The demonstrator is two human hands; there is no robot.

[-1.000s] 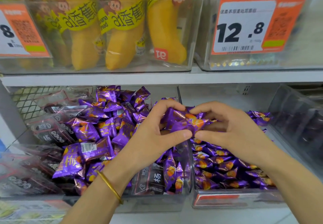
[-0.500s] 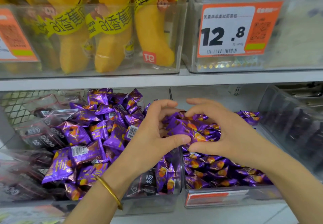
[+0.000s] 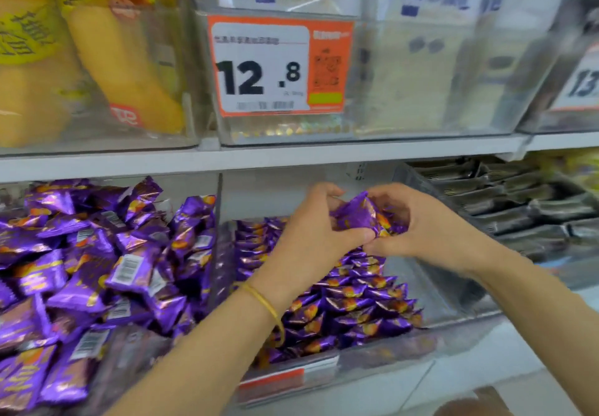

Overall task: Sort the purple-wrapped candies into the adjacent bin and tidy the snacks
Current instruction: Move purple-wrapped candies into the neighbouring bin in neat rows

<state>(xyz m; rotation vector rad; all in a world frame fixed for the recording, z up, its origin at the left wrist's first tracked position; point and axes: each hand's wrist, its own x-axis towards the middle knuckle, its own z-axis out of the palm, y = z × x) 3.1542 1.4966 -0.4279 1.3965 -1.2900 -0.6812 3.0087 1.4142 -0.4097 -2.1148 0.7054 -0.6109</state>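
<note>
Above the right bin (image 3: 453, 315), 2 hands, left hand (image 3: 311, 237) and right hand (image 3: 424, 227), grip purple candies (image 3: 359, 214).

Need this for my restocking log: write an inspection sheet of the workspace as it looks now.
Surface: white lower shelf carrying clear bins.
Job's things: left bin heaped with purple candies; adjacent bin holds neater rows of them.
Clutter: brownish packets at the front of the left heap, blurred.
Hands: left hand and right hand together grip a handful of purple candies above the adjacent bin, fingers curled round it.
Cables: nothing seen.
Surroundings: 12.8 price tag and yellow snack packs above; dark packets to the right.
</note>
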